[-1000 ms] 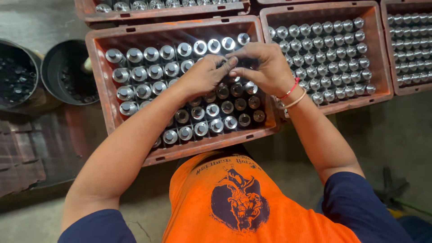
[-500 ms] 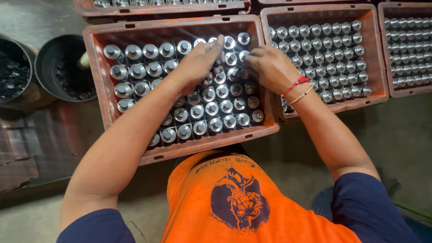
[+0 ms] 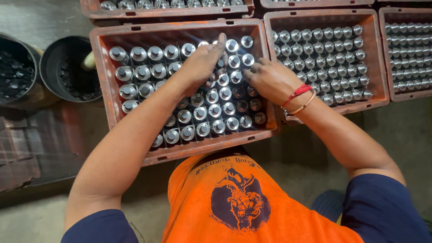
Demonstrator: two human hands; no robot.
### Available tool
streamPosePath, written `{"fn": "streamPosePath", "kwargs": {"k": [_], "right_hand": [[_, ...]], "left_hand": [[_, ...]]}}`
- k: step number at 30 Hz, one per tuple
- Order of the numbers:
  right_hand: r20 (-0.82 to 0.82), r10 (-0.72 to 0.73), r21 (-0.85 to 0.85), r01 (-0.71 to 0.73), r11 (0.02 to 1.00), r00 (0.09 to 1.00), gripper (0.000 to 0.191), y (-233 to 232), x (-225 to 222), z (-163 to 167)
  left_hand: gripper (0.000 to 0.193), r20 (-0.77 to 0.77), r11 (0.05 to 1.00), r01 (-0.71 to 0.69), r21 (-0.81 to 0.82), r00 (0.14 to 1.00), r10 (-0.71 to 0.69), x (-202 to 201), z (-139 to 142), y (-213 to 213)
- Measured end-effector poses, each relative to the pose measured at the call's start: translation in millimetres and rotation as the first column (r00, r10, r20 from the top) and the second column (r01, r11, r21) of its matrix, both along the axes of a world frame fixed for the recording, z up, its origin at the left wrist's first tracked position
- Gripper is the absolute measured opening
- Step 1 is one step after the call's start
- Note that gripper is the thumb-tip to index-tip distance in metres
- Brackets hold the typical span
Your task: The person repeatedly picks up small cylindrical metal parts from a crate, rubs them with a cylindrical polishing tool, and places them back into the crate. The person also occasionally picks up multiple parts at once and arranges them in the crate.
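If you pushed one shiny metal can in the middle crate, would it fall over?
Probably not: the shiny round metal cans stand upright, packed tight inside the reddish plastic crate, so neighbours likely brace them. Lifted out alone, one looks smooth, maybe slippery, and, being round, might roll if laid down.

Shiny, smooth silver metal cylinders (image 3: pixel 200 112) fill a scuffed, matt reddish-brown plastic crate (image 3: pixel 101 67); the black round plastic tubs (image 3: pixel 51 58) look dull.

Both hands rest on rows of upright silvery metal cylinders (image 3: pixel 196 112) packed in a reddish-brown plastic crate (image 3: pixel 103 67). The left hand (image 3: pixel 204 60) lies flat over their tops; the right hand (image 3: pixel 270 78), wearing a red thread bracelet (image 3: pixel 298 93), fingers cylinders beside it.
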State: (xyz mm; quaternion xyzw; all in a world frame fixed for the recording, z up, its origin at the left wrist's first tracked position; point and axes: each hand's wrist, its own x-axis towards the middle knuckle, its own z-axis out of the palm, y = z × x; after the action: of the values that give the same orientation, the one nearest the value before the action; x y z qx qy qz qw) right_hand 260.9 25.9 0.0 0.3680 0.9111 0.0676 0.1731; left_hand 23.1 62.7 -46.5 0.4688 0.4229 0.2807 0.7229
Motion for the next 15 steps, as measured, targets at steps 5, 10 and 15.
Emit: {"fn": "streamPosePath", "kwargs": {"k": [5,10,15], "right_hand": [[-0.132,0.027,0.050,-0.021,0.999,0.991,0.021,4,10,7],[-0.331,-0.090,-0.020,0.089,0.996,0.939,0.013,8,12,2],[-0.524,-0.204,-0.099,0.178,0.979,0.827,0.025,3,-4,21]], "left_hand": [[0.082,-0.015,0.991,0.046,0.124,0.999,-0.045,-1,0,1],[0.089,0.127,0.976,0.092,0.200,0.985,-0.119,-1,-4,2],[0.088,0.061,0.934,0.251,0.253,0.960,-0.274,5,-8,-3]]}}
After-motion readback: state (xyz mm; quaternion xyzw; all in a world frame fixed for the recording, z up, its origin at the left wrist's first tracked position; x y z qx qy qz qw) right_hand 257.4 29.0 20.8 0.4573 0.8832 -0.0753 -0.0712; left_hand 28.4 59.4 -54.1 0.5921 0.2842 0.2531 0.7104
